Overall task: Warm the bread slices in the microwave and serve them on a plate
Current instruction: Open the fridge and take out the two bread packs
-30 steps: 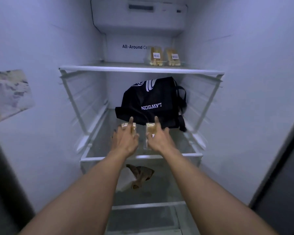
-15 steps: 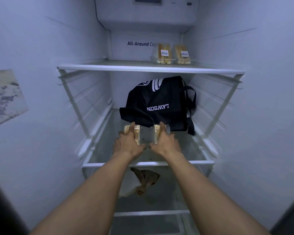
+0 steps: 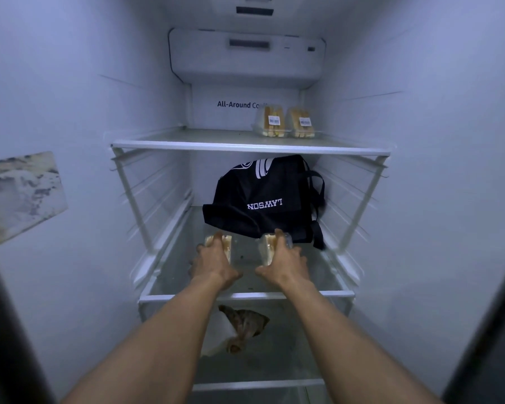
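Glass shelf [image 3: 333, 294], fridge interior: we are gripping two wrapped bread packs over it, our left hand [image 3: 213, 262] curling round the left pack [image 3: 228, 247], our right hand [image 3: 285, 262] round the right pack [image 3: 263, 249], just before the black bag [image 3: 263, 199].

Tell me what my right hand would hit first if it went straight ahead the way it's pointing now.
Most likely the black Lawson bag, lying on the same shelf just behind your right hand and the bread pack it holds; the gap is hard to judge.
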Demonstrator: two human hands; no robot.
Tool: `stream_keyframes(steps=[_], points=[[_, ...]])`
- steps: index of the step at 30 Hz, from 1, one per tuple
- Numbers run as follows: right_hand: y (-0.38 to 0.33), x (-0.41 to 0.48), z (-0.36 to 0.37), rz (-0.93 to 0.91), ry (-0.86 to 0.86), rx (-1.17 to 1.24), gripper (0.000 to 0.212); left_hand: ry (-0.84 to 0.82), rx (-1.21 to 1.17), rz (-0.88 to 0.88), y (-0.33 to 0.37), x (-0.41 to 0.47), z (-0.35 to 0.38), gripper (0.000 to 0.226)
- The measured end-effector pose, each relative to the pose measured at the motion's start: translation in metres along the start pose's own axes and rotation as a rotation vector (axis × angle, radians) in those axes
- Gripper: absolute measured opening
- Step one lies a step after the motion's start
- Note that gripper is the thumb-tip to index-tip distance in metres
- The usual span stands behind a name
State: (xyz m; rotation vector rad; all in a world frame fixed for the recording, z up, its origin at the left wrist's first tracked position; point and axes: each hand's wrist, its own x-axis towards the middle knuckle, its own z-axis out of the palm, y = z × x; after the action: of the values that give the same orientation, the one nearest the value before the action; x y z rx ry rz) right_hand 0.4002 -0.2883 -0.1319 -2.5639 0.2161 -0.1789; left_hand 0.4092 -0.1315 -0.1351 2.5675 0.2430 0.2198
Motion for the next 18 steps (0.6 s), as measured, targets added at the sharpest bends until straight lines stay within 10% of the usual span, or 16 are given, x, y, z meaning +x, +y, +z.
stream_keyframes(steps=[18], points=[[-0.022, -0.143, -0.118, -0.044, 0.177, -0.047, 0.101, 0.084, 0.003, 0.161, 0.029, -0.133, -0.115, 0.098]])
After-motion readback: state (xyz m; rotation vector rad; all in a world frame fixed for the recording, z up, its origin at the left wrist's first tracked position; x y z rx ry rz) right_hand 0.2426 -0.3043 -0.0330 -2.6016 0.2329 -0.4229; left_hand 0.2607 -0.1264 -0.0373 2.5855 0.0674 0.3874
